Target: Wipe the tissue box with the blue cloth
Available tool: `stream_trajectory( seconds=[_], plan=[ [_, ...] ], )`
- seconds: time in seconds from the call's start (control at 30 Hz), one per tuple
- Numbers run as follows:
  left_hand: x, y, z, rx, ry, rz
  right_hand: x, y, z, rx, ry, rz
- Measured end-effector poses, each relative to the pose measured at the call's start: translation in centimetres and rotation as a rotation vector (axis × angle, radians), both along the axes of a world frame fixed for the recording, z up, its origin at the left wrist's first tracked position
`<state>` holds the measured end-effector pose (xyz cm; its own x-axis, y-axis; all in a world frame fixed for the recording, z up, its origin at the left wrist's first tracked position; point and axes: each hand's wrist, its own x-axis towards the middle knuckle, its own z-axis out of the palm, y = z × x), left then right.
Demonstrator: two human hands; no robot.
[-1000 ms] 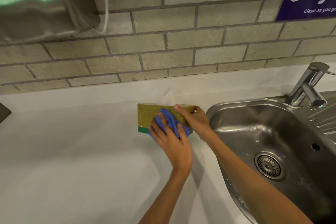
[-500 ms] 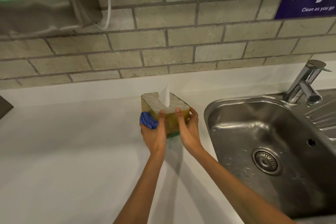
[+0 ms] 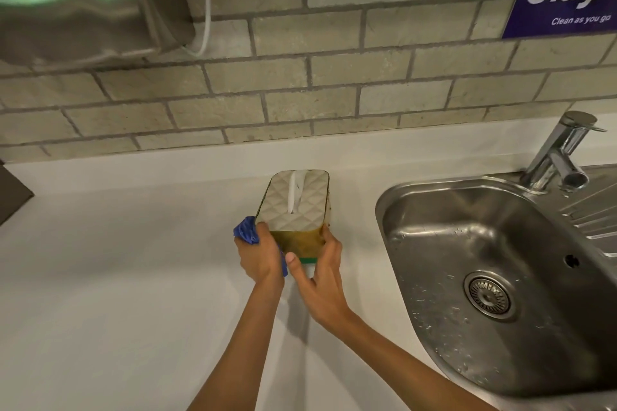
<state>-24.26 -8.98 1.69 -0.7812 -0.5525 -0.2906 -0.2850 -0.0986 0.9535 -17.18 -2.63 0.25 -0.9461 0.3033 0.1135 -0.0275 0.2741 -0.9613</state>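
Gripping one tissue box [image 3: 295, 207]: two hands, one blue cloth [image 3: 246, 231].

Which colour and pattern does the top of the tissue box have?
The tissue box top is pale beige with a raised diamond quilt pattern, shown in the head view.

Both bare forearms reach forward, converging. The left hand [image 3: 258, 255] is curled closed, fingers wrapped. The right hand [image 3: 322, 272] grips with thumb extended leftward.
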Motion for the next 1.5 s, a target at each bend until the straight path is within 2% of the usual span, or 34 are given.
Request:
stream_trajectory(
  seconds=[0.13,0.27,0.33,0.4,0.47,0.63,0.83,0.93,1.0,1.2,1.3,1.5],
  plan=[
    [0.1,0.1,0.0,0.004,0.026,0.072,0.5,-0.6,-0.5,0.011,-0.009,0.011],
    [0.7,1.2,0.4,0.069,0.060,0.051,0.8,-0.6,-1.3,0.006,-0.014,0.023],
    [1.2,1.3,-0.7,0.081,0.038,-0.051,0.9,-0.8,-1.5,0.000,-0.017,0.035],
    [2.7,0.7,-2.1,0.110,-0.011,-0.319,1.2,-1.0,-1.8,0.003,-0.008,0.069],
    [3.2,0.3,-2.4,0.113,-0.039,-0.410,1.4,-1.1,-1.9,0.024,0.010,0.113],
    [1.1,0.6,-0.7,0.017,-0.026,-0.147,1.6,-0.5,-1.8,-0.005,0.016,0.161],
    [-0.9,-1.3,-0.6,-0.057,0.032,-0.243,-0.2,4.7,-1.8,-0.072,0.085,-0.189],
    [-1.7,-1.9,-0.5,-0.055,0.084,-0.324,-2.4,7.7,-1.6,-0.053,0.053,-0.260],
    [-1.6,-1.9,-0.8,-0.021,0.081,-0.344,-3.7,9.1,-1.8,-0.050,-0.014,-0.233],
    [-0.8,-0.8,-1.9,0.134,0.042,-0.324,-6.6,11.4,-2.3,-0.128,-0.251,0.033],
    [-0.7,-0.2,-2.2,0.117,0.060,-0.358,-7.1,11.3,-2.6,-0.170,-0.229,0.072],
    [-1.0,-0.3,-2.0,0.186,0.034,-0.374,-6.7,11.1,-1.5,-0.163,-0.201,0.016]
  ],
)
